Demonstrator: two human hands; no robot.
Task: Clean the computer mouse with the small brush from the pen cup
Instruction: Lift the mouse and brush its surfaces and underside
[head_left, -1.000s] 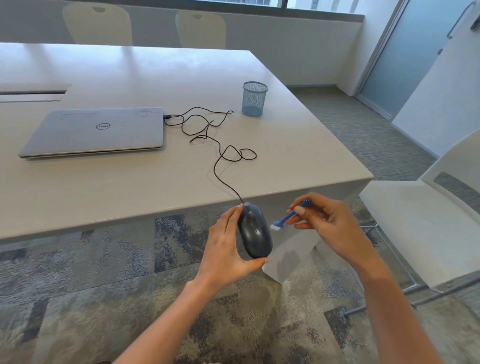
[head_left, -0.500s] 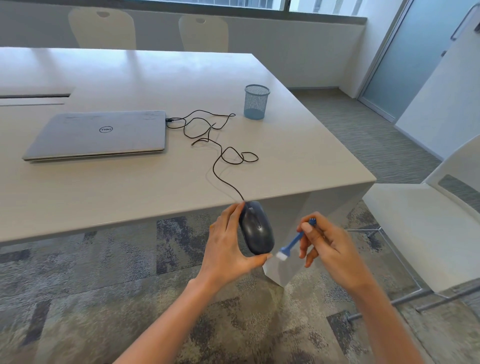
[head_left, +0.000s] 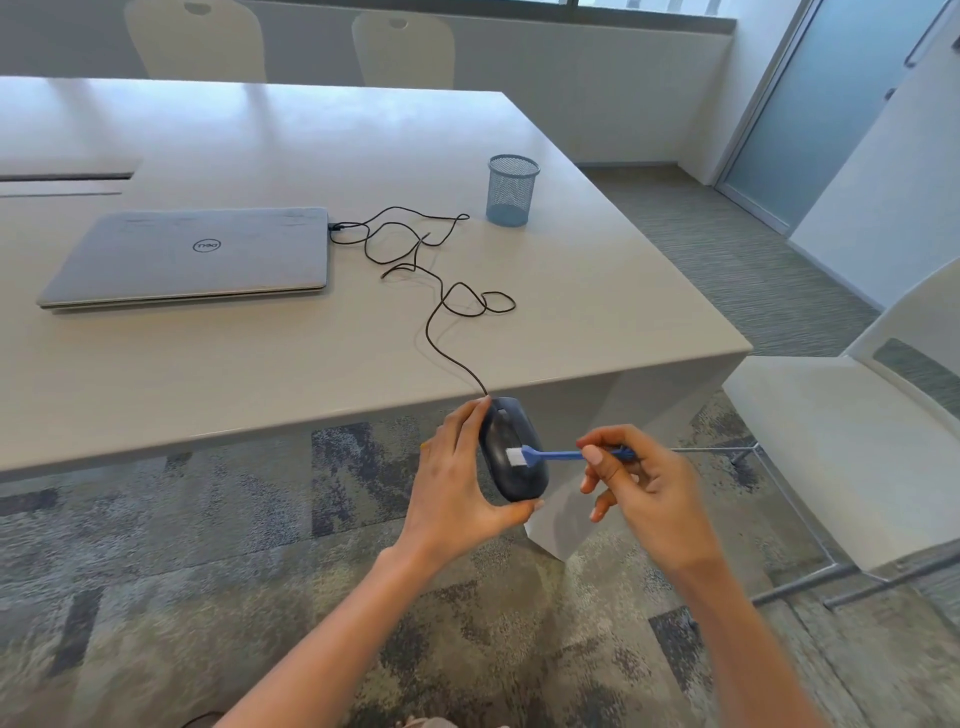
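My left hand (head_left: 457, 486) grips a dark computer mouse (head_left: 511, 480) from its left side, held in the air just in front of the table's near edge. Its black cable (head_left: 441, 306) runs up over the table in loops to the laptop. My right hand (head_left: 641, 480) pinches a small blue brush (head_left: 558, 455) by its handle. The brush lies level, and its white bristles rest on the top of the mouse. The blue mesh pen cup (head_left: 511, 189) stands far back on the table and looks empty.
A closed grey laptop (head_left: 192, 257) lies on the white table (head_left: 208, 364) to the left. A white chair (head_left: 841, 441) stands close on my right. Two more chairs (head_left: 402, 49) line the far side. Patterned carpet lies below my hands.
My right hand swung the brush from below and beside the mouse up onto its top. The bristles now touch the mouse. My left hand has held the mouse nearly still.
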